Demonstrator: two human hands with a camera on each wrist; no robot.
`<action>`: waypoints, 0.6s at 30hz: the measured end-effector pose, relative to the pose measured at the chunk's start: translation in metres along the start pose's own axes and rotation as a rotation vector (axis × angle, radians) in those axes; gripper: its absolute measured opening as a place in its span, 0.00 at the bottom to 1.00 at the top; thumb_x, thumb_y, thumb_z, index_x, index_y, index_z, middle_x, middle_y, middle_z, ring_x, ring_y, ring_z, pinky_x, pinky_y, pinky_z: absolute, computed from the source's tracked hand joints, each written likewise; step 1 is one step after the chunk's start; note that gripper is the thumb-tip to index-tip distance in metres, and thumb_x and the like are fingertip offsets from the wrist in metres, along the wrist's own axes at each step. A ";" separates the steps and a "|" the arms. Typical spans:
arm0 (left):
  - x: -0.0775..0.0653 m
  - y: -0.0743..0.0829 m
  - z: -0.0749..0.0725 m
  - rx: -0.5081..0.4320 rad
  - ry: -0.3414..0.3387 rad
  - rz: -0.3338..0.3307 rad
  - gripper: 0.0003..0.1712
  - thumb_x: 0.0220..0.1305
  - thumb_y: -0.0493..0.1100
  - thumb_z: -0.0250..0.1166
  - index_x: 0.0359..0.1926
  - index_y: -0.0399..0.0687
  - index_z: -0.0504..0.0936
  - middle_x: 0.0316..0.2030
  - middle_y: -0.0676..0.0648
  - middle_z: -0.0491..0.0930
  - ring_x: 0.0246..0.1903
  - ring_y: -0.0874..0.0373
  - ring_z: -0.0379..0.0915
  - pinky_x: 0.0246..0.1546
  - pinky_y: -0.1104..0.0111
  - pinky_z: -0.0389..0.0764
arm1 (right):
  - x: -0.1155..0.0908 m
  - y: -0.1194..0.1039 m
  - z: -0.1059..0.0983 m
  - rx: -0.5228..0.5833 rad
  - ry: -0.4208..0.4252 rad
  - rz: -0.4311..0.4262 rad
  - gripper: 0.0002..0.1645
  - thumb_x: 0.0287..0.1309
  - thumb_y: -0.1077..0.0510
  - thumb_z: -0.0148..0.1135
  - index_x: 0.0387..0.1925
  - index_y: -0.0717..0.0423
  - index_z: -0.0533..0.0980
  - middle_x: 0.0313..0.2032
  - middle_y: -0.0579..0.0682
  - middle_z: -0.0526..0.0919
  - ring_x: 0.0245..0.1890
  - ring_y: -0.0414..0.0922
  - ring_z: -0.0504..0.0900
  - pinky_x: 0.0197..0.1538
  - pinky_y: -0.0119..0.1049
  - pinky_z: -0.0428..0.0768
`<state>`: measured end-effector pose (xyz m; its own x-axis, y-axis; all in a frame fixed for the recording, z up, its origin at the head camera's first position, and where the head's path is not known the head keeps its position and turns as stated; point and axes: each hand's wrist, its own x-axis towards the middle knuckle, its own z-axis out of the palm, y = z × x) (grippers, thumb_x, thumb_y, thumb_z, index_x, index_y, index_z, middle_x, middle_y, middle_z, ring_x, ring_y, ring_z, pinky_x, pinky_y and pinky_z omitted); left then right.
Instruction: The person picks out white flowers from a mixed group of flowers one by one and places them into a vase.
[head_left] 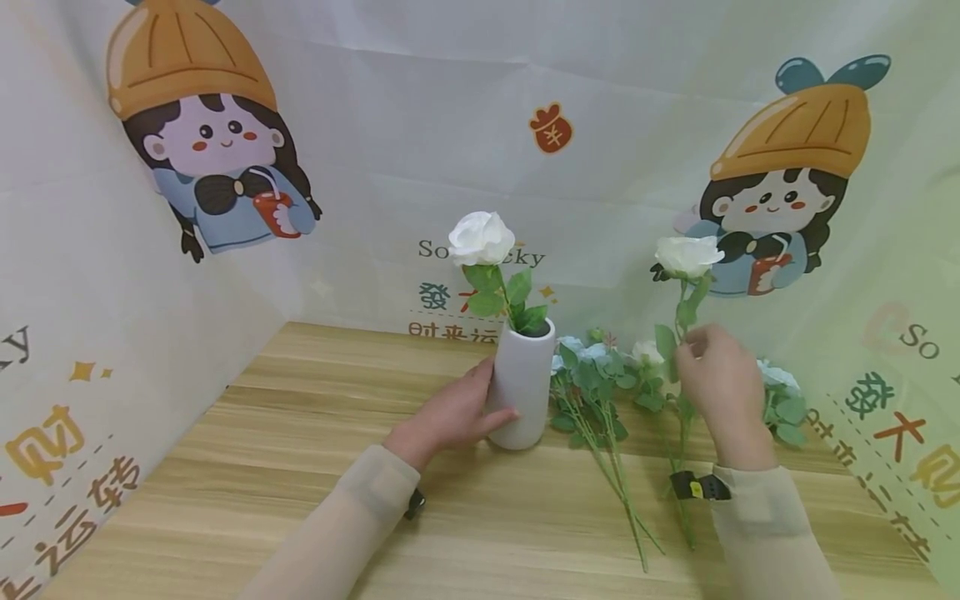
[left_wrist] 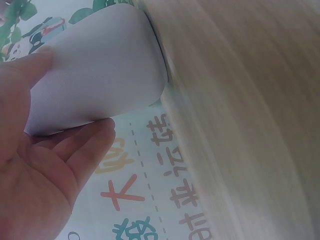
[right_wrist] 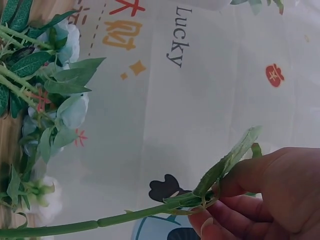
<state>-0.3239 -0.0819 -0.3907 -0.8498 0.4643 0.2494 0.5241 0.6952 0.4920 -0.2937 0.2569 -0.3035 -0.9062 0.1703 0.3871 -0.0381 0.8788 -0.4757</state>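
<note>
A white vase [head_left: 520, 387] stands upright on the wooden table, with one white rose [head_left: 482, 239] and its green leaves rising from the mouth. My left hand [head_left: 457, 408] holds the vase low on its left side, thumb across the front and fingers behind; the left wrist view shows the vase's smooth wall [left_wrist: 100, 65] between them. My right hand [head_left: 716, 375] pinches the leafy stem of a second white rose [head_left: 688, 256], held upright to the right of the vase. In the right wrist view the green stem [right_wrist: 125, 217] runs out leftward from the fingertips; the bloom is hidden there.
Right of the vase lie artificial flowers [head_left: 592, 367] with pale blue blooms, their stems pointing toward the front. Another white flower [head_left: 647, 353] and a pale blue one [head_left: 780, 379] lie around the right hand. A printed cloth [head_left: 420, 108] hangs behind the table [head_left: 300, 467].
</note>
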 end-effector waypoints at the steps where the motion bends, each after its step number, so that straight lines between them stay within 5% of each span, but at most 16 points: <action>1: 0.000 0.000 0.000 0.002 0.001 0.001 0.54 0.68 0.59 0.66 0.79 0.35 0.49 0.70 0.32 0.68 0.67 0.42 0.71 0.69 0.52 0.73 | 0.000 -0.001 0.000 0.003 0.003 0.000 0.26 0.67 0.52 0.46 0.57 0.65 0.75 0.49 0.66 0.83 0.41 0.61 0.83 0.32 0.49 0.80; 10: 0.001 0.000 0.000 -0.003 -0.005 -0.005 0.54 0.68 0.59 0.66 0.79 0.36 0.49 0.70 0.32 0.68 0.67 0.42 0.71 0.69 0.51 0.73 | -0.003 -0.007 0.001 0.031 0.077 -0.052 0.24 0.69 0.54 0.47 0.56 0.64 0.77 0.47 0.66 0.85 0.36 0.59 0.84 0.25 0.40 0.76; 18: 0.000 -0.001 0.000 0.007 -0.005 0.000 0.53 0.69 0.58 0.66 0.78 0.33 0.50 0.68 0.31 0.69 0.66 0.42 0.72 0.68 0.52 0.74 | -0.007 -0.017 -0.001 0.093 0.194 -0.113 0.21 0.73 0.52 0.47 0.53 0.62 0.79 0.45 0.63 0.86 0.43 0.61 0.84 0.41 0.57 0.81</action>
<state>-0.3245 -0.0821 -0.3913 -0.8495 0.4673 0.2449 0.5246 0.6990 0.4860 -0.2861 0.2409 -0.2975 -0.7965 0.1639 0.5820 -0.1810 0.8538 -0.4882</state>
